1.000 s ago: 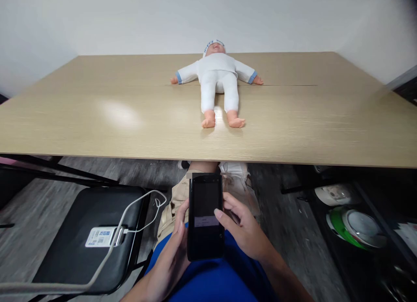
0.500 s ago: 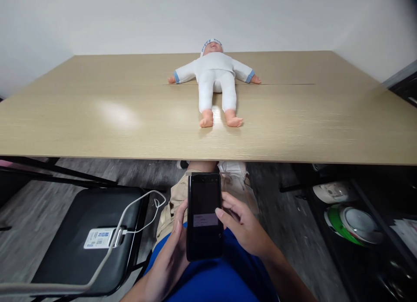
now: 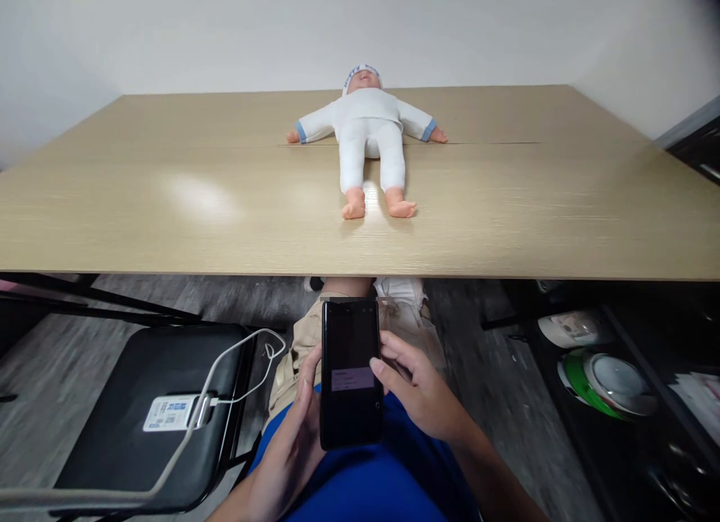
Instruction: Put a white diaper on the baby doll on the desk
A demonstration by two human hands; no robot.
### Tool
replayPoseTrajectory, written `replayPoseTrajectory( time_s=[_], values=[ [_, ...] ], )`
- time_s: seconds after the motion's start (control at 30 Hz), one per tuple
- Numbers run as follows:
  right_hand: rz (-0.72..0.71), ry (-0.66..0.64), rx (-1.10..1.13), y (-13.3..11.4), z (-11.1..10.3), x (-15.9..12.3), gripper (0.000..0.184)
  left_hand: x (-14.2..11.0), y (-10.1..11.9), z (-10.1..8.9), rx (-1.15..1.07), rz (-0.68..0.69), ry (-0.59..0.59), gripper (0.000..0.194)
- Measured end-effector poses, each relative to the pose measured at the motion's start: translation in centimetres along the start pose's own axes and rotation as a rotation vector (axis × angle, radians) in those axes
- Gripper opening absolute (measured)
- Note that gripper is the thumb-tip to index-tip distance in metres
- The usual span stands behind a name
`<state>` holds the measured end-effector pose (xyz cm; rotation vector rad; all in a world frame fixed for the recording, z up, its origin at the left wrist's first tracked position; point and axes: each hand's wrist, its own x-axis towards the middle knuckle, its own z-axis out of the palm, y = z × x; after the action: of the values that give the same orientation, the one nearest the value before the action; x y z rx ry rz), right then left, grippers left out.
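Note:
A black smartphone is held upright over my lap, its screen dark with a pale box across the middle. My left hand grips it along its left side and from behind. On the other side my right hand has its fingers at the phone's right edge, the thumb lying at the screen's edge beside the pale box. Beyond, on the wooden table, a baby doll in a white suit with blue cuffs and a lettered cap lies on its back, arms spread, feet toward me.
To the left a black chair carries a white power bank with a white cable. At lower right, a dark shelf holds a round green-and-white item and papers. The table's front edge is just past the phone.
The whole view has shifted slightly, so the doll, table and phone sit a little further left and up. Both hands keep the same hold on the phone.

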<state>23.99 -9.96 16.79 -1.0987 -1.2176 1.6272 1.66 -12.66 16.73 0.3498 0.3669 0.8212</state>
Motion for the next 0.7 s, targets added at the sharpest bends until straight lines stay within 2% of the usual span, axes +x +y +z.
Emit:
replayPoseTrajectory(
  time_s=[0.2, 0.4, 0.7],
  values=[
    [0.001, 0.008, 0.018, 0.13, 0.05, -0.05, 0.036, 0.01, -0.16, -0.47, -0.005, -0.006, -0.021, 0.055],
    [-0.005, 0.004, -0.004, 0.14, -0.03, -0.06, 0.037, 0.0, -0.1, -0.01, -0.017, -0.019, 0.023, 0.057],
    [0.044, 0.091, -0.037, 0.5, 0.33, -0.07, 0.039, 0.12, -0.07, 0.25, -0.018, -0.001, 0.045, 0.057]
  ],
)
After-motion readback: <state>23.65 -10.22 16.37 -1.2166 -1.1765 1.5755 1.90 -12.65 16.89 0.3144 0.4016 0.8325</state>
